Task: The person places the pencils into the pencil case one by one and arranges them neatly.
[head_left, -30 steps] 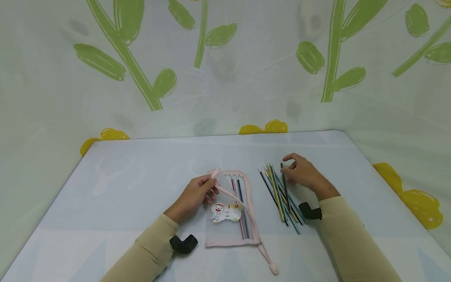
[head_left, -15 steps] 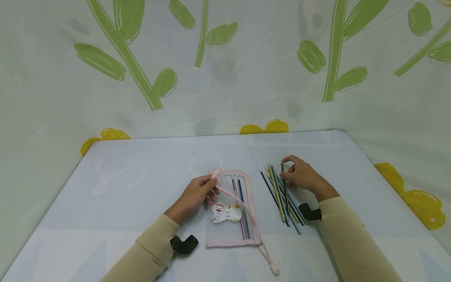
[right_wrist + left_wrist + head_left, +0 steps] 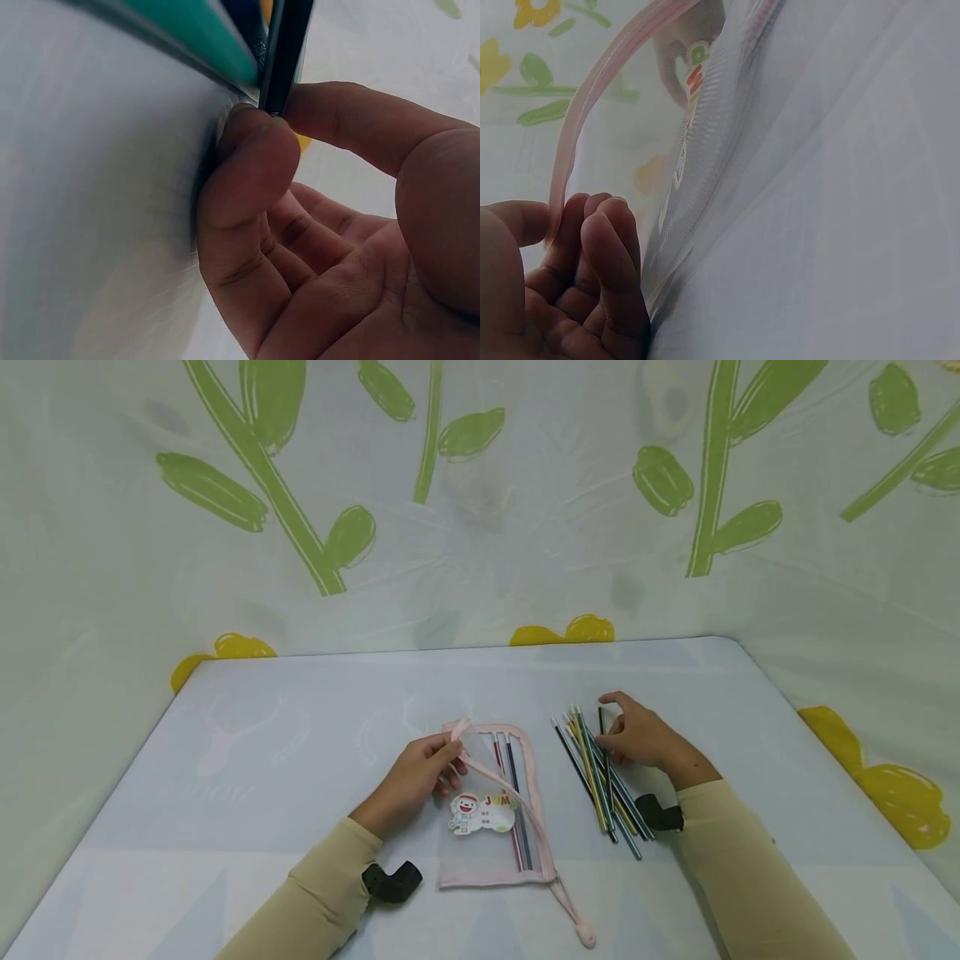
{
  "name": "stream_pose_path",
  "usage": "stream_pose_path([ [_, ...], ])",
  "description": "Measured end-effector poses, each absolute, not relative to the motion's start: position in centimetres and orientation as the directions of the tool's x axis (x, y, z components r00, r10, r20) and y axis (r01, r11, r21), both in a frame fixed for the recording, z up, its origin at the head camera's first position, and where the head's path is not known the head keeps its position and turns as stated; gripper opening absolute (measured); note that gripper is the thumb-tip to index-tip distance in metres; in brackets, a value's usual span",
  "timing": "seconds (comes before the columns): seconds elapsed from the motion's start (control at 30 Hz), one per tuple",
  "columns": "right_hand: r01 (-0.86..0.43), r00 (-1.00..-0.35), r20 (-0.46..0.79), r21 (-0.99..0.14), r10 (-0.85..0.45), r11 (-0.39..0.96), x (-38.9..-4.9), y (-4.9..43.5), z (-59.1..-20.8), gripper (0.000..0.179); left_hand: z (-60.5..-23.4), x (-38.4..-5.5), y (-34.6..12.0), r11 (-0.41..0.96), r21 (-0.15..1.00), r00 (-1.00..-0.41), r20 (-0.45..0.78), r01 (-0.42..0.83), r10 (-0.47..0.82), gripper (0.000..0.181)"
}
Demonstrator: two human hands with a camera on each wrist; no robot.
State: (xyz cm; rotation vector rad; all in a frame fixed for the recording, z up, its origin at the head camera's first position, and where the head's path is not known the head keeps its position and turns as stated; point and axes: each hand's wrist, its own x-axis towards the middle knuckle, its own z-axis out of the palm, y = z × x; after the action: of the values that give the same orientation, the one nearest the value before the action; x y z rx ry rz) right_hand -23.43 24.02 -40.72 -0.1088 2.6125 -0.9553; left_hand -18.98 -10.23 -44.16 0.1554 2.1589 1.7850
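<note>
A pink-edged mesh pencil pouch lies on the table with its zipped edge pulled back; a few pencils, red and dark blue among them, show inside. My left hand pinches the pink zipper strip at the pouch's far left corner between thumb and fingers. To the right of the pouch is a loose pile of pencils in green, gold and black. Over the pile, my right hand pinches a black pencil near its far end, thumb on one side and index finger at the tip.
A white label with a cartoon figure is on the pouch. Its pink wrist loop trails toward the near side. The table ends at a wall hanging printed with green leaves and yellow flowers.
My right hand has shifted slightly toward me, its thumb lower along the black pencil, which has moved a little with it. The left hand and pouch stay in place.
</note>
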Motion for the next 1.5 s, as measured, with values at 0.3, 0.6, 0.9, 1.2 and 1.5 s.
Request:
stream_pose_path([
  [0.3,0.041,-0.935,-0.295,-0.644,-0.198,0.764,-23.3,23.8,-40.8,0.071,-44.1,-18.8,-10.4,0.202,0.971,-0.935,-0.183,-0.125,0.305,0.03],
  [0.6,0.032,-0.957,-0.236,-0.661,-0.167,0.75,-23.5,24.1,-40.3,0.074,-44.2,-18.9,-10.4,0.208,0.971,-0.934,-0.181,-0.119,0.307,0.03],
  [0.9,0.023,-0.975,-0.168,-0.718,-0.142,0.696,-23.2,23.3,-39.4,0.08,-44.0,-18.8,-10.4,0.216,0.969,-0.938,-0.181,-0.119,0.296,0.03],
  [1.2,0.003,-0.977,-0.142,-0.752,-0.157,0.659,-22.8,22.8,-38.6,0.08,-44.0,-18.9,-10.2,0.209,0.969,-0.937,-0.192,-0.134,0.292,0.03],
  [1.5,-0.004,-0.97,-0.144,-0.796,-0.196,0.605,-22.3,21.6,-38.1,0.082,-43.8,-18.9,-10.3,0.218,0.966,-0.936,-0.199,-0.137,0.292,0.03],
])
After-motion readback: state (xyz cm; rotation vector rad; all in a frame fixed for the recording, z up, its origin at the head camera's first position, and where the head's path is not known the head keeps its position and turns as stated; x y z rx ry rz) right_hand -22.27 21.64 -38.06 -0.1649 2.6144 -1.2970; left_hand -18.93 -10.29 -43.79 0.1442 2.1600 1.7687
